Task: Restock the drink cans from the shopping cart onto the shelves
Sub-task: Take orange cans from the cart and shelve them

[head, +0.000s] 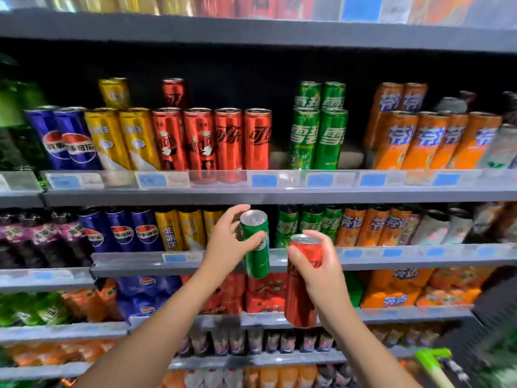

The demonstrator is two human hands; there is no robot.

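While both arms reach toward the drinks shelving, each hand carries one slim can. Left hand (228, 242) grips a green can (256, 245), thumb across the label and fingers curled round the far side; can held upright, tilted slightly, in front of the second shelf (279, 264). Right hand (319, 264) grips a red can (302, 284) round its upper half, fingers wrapped from the right, the can hanging lower, its base level with the shelf below.

Judgement: one can per hand so two colours go up in a single reach. Each is held by the body, top left clear, likely so the base can be set down first and slid back.

Upper shelf (279, 196): red cans (212, 138) in a row of four, green cans (319, 135) two wide and two deep. Between them a bare gap of shelf floor, which looks like the likeliest slot for either can. Orange cans (419, 138) sit further right, blue and yellow ones to the left.

Second shelf shows green cans just behind the held green one, partly hidden by the hands, so that lane is also possible.

Shopping cart: only a green handle (432, 359) and blurred frame at lower right; its contents cannot be made out
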